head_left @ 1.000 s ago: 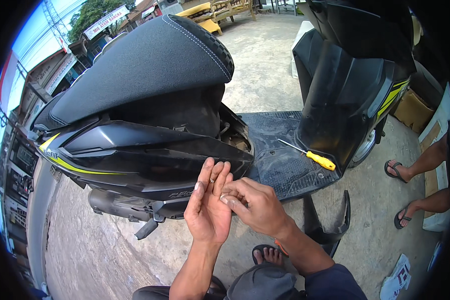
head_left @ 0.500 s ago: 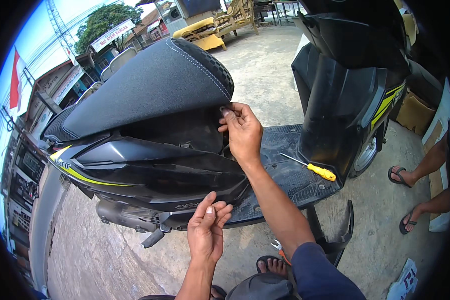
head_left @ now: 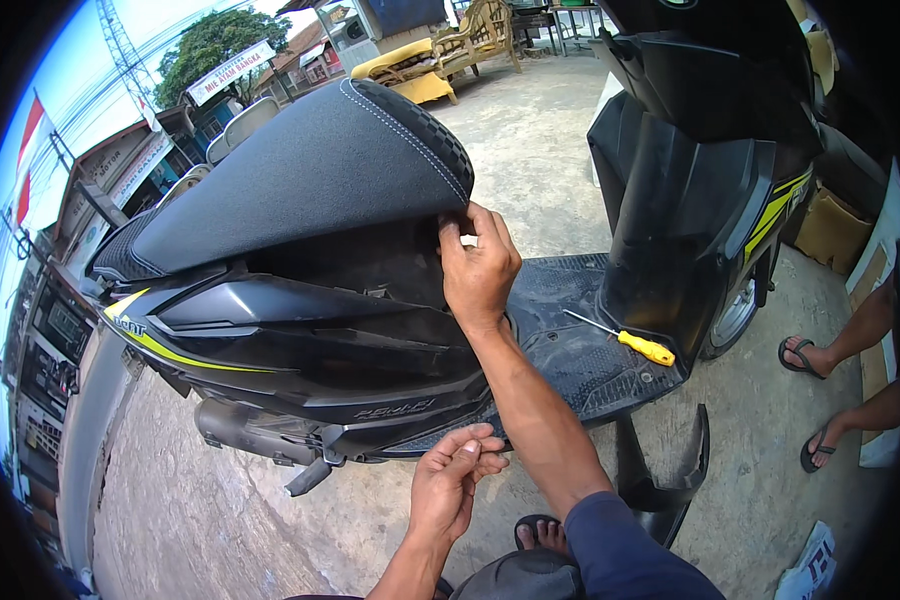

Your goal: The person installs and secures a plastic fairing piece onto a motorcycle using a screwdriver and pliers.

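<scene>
A long, padded seat of textured black vinyl with pale stitching (head_left: pixel 300 180) is set atop a black scooter with yellow-green stripes (head_left: pixel 300 340), with a dark opening left beneath its front part. By its look, it would be judged soft on top over a stiff base, fairly bulky, not fragile, and somewhat smooth to the palm; it would best be gripped under the firm front lip rather than by the cushion. At that front lower corner the bare right hand (head_left: pixel 480 262) is placed, its fingers bent and bunched close together; the fingertips are partly hidden, so whether anything is pinched cannot be told. The right forearm is stretched up and leftward from a dark blue sleeve (head_left: pixel 635 550). The bare left hand (head_left: pixel 452 482) is held lower, just in front of the scooter's side, its fingers loosely curled and its thumb laid near them; whether something small is held there cannot be told. On the ridged black footboard (head_left: pixel 570 360) a screwdriver with a yellow handle (head_left: pixel 646 347) is laid, and below it a curved black plastic panel (head_left: pixel 660 490) is seen on the grey concrete ground (head_left: pixel 200 490).
</scene>
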`<state>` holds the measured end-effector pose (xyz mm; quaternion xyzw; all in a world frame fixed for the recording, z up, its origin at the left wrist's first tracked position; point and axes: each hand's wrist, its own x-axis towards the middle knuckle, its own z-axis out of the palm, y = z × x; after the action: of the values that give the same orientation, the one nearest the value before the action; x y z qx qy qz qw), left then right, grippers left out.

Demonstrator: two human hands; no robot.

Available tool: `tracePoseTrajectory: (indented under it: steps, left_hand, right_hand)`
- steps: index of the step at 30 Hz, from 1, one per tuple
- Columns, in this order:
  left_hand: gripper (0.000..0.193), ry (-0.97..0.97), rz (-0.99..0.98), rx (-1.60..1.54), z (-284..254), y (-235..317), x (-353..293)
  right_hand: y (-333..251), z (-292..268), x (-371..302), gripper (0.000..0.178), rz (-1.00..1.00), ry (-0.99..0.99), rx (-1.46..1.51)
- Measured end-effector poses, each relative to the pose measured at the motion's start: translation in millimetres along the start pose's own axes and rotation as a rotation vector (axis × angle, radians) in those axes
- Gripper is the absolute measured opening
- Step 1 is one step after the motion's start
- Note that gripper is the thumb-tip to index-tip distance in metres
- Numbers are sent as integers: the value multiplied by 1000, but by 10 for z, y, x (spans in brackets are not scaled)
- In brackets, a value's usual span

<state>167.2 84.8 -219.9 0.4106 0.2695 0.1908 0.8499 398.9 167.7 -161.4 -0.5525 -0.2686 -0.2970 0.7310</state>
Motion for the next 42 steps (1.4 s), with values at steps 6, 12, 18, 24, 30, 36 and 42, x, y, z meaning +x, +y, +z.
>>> tracePoseTrajectory:
  steps: [6,12,18,24,30,36,42]
  left_hand:
    - [21,23,41,79,21,3,-28]
    - [22,48,37,128,-25,-26,-35]
    - [22,29,24,121,24,-46,-10]
    - [22,51,52,146,49,36,1]
    - [23,110,74,198,-7,72,13]
    - [45,147,247,291,151,148,-45]
    - [8,135,255,120,56,340,13]
  right_hand:
    - [71,-43,-14,26,-87,-12,-64]
    - [106,3,-3,26,-158,6,-65]
    - [69,70,-12,30,-149,45,-80]
    - [39,121,30,36,-128,97,-124]
    - [66,187,-33,28,-54,155,-48]
    - [157,62,1,39,-146,54,-110]
    - [-182,-389,-479,31,298,-42,236]
